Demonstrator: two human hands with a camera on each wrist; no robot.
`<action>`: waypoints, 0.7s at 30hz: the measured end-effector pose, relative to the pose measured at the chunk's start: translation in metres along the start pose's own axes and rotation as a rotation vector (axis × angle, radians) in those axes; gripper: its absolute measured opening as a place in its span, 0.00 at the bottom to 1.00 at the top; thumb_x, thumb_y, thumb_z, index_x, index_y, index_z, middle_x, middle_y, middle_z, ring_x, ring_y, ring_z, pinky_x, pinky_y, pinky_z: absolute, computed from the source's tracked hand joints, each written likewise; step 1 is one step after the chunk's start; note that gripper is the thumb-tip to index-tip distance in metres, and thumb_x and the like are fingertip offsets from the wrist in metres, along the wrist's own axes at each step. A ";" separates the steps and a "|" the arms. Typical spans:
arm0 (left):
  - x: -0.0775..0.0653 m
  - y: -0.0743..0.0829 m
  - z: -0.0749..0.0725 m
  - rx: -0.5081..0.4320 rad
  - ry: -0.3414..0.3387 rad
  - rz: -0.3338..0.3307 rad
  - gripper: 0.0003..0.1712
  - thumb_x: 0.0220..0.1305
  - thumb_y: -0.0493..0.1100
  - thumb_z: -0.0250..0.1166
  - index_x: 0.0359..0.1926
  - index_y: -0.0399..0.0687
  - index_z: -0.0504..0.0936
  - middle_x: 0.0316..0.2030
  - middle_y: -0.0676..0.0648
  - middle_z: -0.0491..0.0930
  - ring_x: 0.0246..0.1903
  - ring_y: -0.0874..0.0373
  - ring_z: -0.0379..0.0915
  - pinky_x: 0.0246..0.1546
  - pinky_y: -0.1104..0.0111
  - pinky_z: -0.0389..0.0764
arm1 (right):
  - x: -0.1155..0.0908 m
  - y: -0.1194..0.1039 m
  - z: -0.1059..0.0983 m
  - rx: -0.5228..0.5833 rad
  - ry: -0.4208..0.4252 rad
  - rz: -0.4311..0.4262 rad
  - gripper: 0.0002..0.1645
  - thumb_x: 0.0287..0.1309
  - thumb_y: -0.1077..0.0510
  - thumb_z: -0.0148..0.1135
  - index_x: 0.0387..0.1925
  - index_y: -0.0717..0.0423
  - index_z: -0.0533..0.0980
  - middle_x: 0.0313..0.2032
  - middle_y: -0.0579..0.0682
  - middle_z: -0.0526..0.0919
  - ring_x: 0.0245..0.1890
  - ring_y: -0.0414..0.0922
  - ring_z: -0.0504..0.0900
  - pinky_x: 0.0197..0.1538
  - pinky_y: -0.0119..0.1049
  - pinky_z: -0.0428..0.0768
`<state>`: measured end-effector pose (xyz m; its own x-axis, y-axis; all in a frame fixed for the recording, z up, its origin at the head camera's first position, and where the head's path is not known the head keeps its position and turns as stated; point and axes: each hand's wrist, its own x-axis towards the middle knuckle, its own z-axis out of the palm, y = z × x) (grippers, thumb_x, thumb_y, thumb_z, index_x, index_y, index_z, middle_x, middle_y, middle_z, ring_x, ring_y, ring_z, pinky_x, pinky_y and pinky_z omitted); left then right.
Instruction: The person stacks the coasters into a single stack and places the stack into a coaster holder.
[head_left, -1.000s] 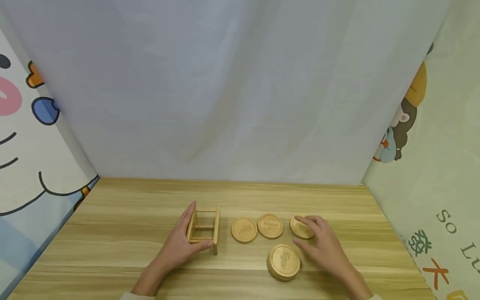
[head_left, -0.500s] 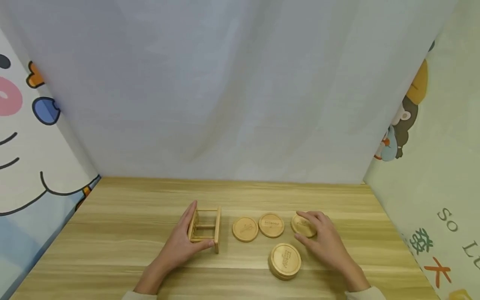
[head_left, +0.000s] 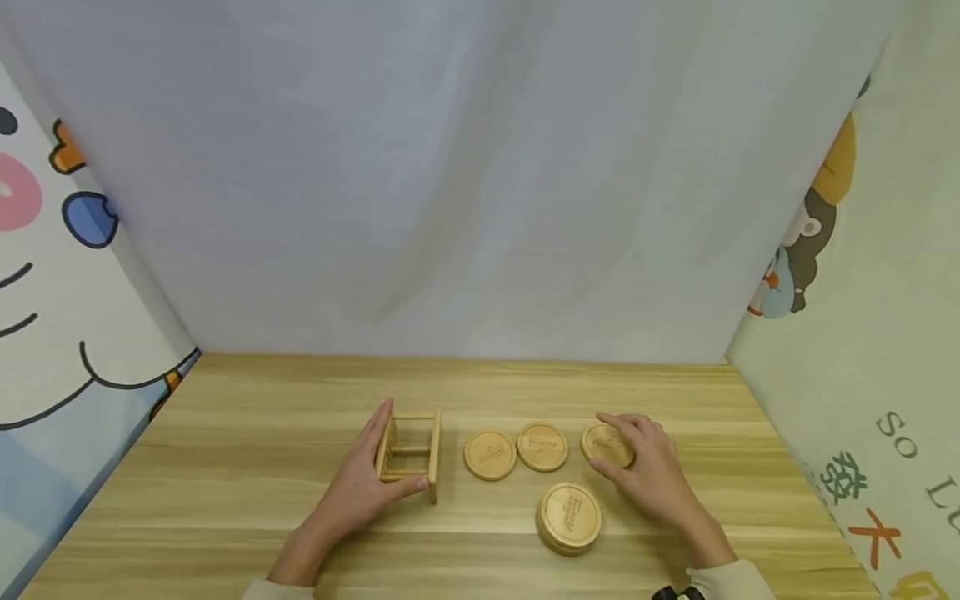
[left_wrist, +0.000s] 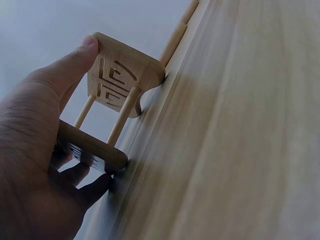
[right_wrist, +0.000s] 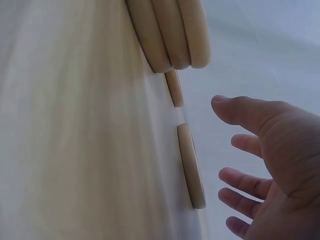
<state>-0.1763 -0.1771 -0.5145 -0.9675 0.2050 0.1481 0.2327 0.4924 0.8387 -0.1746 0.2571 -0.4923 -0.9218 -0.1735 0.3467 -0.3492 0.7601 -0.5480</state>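
On the left of the head view, my left hand [head_left: 356, 487] grips a small wooden coaster holder [head_left: 434, 458], thumb along the near side and fingers at the far side. The left wrist view shows its cut-out end panel [left_wrist: 117, 72] and the thin rods joining the panels. My right hand [head_left: 651, 468] hovers with spread fingers around the rightmost round wooden coaster [head_left: 606, 446]. In the right wrist view that hand [right_wrist: 285, 155] stands apart from the coaster's edge [right_wrist: 191, 167]. Two more coasters, a left one [head_left: 490, 455] and a middle one [head_left: 542, 447], lie flat between holder and right hand.
A stack of coasters [head_left: 569, 517] stands nearer me, just left of my right wrist. All rest on a wood-grain table [head_left: 262, 433]. A pale curtain [head_left: 465, 183] hangs behind it, with printed cartoon panels at the left [head_left: 45, 275] and right [head_left: 847, 333].
My right hand has shifted slightly toward the back, and more of the rightmost coaster shows between its fingers. A dark item has appeared by the right sleeve. The left hand keeps its grip.
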 end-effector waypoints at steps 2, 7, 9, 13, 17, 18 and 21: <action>0.001 0.000 0.000 0.000 0.006 0.008 0.77 0.57 0.59 0.87 0.92 0.46 0.45 0.89 0.34 0.46 0.86 0.30 0.43 0.81 0.33 0.53 | 0.001 0.002 0.000 0.001 0.004 -0.001 0.39 0.60 0.56 0.85 0.71 0.57 0.81 0.61 0.63 0.82 0.63 0.68 0.78 0.64 0.67 0.66; 0.002 -0.002 0.000 0.002 0.010 0.016 0.77 0.57 0.57 0.88 0.91 0.43 0.45 0.89 0.33 0.46 0.86 0.30 0.43 0.81 0.33 0.53 | 0.003 0.007 0.002 0.005 -0.006 0.008 0.41 0.58 0.55 0.86 0.72 0.56 0.81 0.62 0.64 0.82 0.64 0.68 0.78 0.65 0.66 0.66; 0.003 -0.002 0.000 0.005 0.011 0.014 0.77 0.57 0.57 0.88 0.91 0.43 0.45 0.89 0.33 0.46 0.86 0.30 0.43 0.81 0.33 0.53 | 0.004 0.009 0.003 0.012 -0.010 0.014 0.42 0.58 0.55 0.87 0.72 0.56 0.81 0.62 0.64 0.82 0.65 0.68 0.77 0.66 0.67 0.66; 0.003 -0.003 0.000 0.013 0.017 0.015 0.77 0.56 0.57 0.88 0.91 0.43 0.46 0.88 0.33 0.46 0.86 0.31 0.43 0.82 0.34 0.53 | 0.006 0.011 0.004 0.021 -0.019 0.019 0.43 0.57 0.56 0.87 0.72 0.56 0.80 0.63 0.65 0.81 0.65 0.69 0.77 0.67 0.69 0.67; 0.003 -0.003 0.001 0.019 0.016 0.015 0.77 0.56 0.58 0.88 0.91 0.45 0.45 0.89 0.34 0.46 0.86 0.30 0.44 0.81 0.33 0.53 | 0.008 0.013 0.005 0.023 -0.027 0.020 0.44 0.56 0.56 0.88 0.72 0.57 0.80 0.63 0.66 0.81 0.65 0.69 0.77 0.69 0.72 0.68; 0.003 -0.003 0.001 0.017 0.015 0.013 0.77 0.56 0.58 0.87 0.91 0.45 0.45 0.89 0.34 0.46 0.86 0.30 0.43 0.81 0.33 0.53 | 0.009 0.013 0.005 0.023 -0.029 0.020 0.44 0.55 0.56 0.88 0.72 0.57 0.80 0.63 0.66 0.81 0.65 0.69 0.77 0.69 0.73 0.69; 0.002 -0.003 0.001 0.010 0.008 0.010 0.77 0.57 0.59 0.87 0.91 0.45 0.45 0.89 0.34 0.45 0.86 0.30 0.43 0.81 0.32 0.52 | 0.010 0.014 0.006 0.032 -0.039 0.025 0.45 0.54 0.57 0.89 0.72 0.58 0.80 0.63 0.67 0.80 0.65 0.69 0.77 0.69 0.74 0.71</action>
<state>-0.1791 -0.1773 -0.5167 -0.9659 0.2032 0.1606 0.2433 0.4992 0.8316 -0.1895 0.2620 -0.5012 -0.9358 -0.1797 0.3032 -0.3309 0.7442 -0.5803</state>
